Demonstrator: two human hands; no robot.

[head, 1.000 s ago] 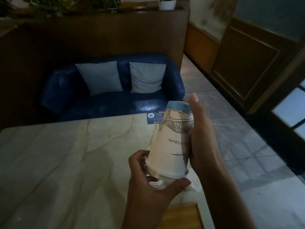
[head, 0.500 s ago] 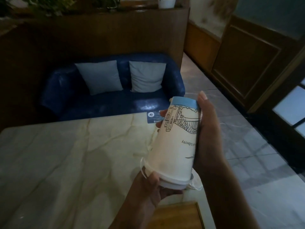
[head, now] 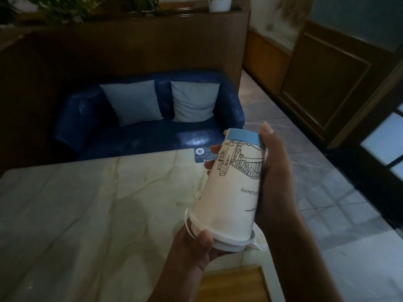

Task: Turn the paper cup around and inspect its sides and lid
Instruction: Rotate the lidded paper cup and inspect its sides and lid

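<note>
Paper cup (head: 233, 192) inverted, held in air over table's (head: 87, 214) right edge w/ lid (head: 231, 244) end toward you, blue-banded base away, prob. so the lid can be checked. Your right hand (head: 274, 177) wraps the cup wall; left hand (head: 196, 245) pinches the lid rim, thumb on top, likely as pivot for turning. Print reads upside down: "Liberty", w/ bridge drawing above. Dark card (head: 204, 155) at far edge: text too small to read.

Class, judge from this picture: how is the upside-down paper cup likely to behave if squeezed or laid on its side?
The paper cup probably has thin walls that dent under a hard squeeze. Its tapered shape would likely roll in a curve. The lid, facing down by the left hand, might pop off.
</note>
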